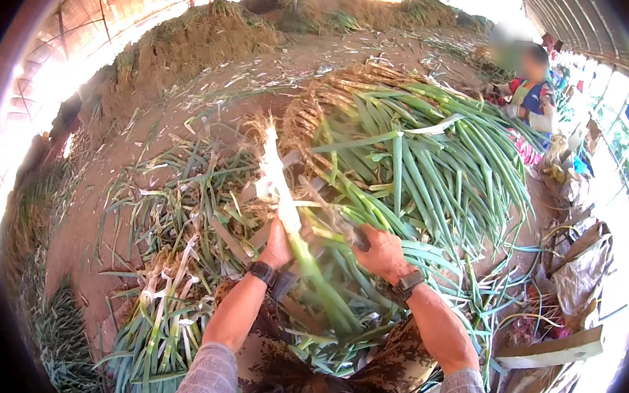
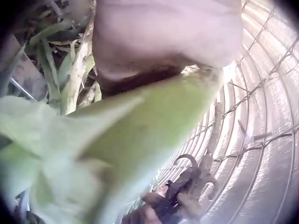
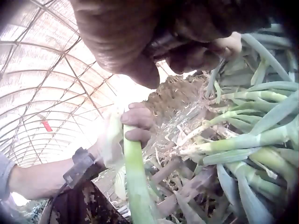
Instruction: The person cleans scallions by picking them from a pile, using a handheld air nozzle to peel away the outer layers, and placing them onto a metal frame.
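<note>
- Camouflage trousers (image 1: 265,355) lie nearest the head camera, with a long green onion (image 1: 310,268) slanting above them, its roots pointing away from the person and its leaves running down between the thighs.
- Left hand (image 1: 277,246): fingers and thumb wrap the onion's stalk, at the pale-to-green part; the forearm reaches up and inward from the lap.
- Right hand (image 1: 383,252): fingers curl round a dark object (image 1: 360,239), too blurred to name, just beside the stalk; the forearm angles in from the lower right, knuckles up.
- The step in hand seems to be cleaning this one stalk, whose lower part already shows white.
- The next move probably calls for a steady left grip while the right hand works close along the stalk, clear of the left fingers.
- Beyond the hands spreads a large onion pile (image 1: 432,160), roots mostly to the left.
</note>
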A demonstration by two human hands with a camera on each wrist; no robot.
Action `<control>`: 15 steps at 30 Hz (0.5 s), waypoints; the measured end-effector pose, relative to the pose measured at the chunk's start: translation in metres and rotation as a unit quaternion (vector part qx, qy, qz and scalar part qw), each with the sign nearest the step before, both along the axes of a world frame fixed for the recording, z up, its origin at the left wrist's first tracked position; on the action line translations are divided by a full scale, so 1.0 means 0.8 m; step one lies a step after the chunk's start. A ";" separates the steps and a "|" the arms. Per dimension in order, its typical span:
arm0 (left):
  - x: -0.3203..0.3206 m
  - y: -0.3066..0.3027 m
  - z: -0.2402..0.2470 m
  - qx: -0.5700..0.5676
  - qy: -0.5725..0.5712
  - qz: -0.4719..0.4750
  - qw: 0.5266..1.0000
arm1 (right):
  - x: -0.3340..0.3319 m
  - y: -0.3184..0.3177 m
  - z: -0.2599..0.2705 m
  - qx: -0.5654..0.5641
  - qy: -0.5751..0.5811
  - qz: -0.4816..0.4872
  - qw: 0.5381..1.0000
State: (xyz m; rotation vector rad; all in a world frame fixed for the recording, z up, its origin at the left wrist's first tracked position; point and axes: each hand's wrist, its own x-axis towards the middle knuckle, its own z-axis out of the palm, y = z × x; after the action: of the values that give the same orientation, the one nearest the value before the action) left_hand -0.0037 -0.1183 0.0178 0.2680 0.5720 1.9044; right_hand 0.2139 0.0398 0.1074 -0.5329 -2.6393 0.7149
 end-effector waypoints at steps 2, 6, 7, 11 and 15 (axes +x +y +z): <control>-0.013 0.000 -0.023 -0.019 0.020 0.065 0.997 | 0.006 0.005 -0.008 -0.001 -0.026 0.055 0.998; -0.018 -0.012 -0.008 -0.009 -0.007 0.130 0.992 | 0.015 0.010 -0.014 0.019 -0.105 0.133 0.985; -0.014 -0.017 0.006 -0.024 -0.010 0.137 0.990 | 0.018 0.009 -0.013 0.007 -0.101 0.121 0.987; -0.004 -0.020 0.009 0.035 0.048 0.120 0.991 | 0.011 0.008 -0.017 -0.021 -0.045 0.027 0.998; -0.004 -0.007 -0.019 -0.086 0.156 0.139 0.974 | 0.005 0.001 -0.005 -0.013 -0.010 0.037 0.999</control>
State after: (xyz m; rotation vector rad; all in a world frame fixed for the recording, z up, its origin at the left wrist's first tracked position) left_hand -0.0072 -0.1235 0.0026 0.3954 1.0258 2.0788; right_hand 0.2175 0.0405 0.1033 -0.4540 -2.6833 0.7710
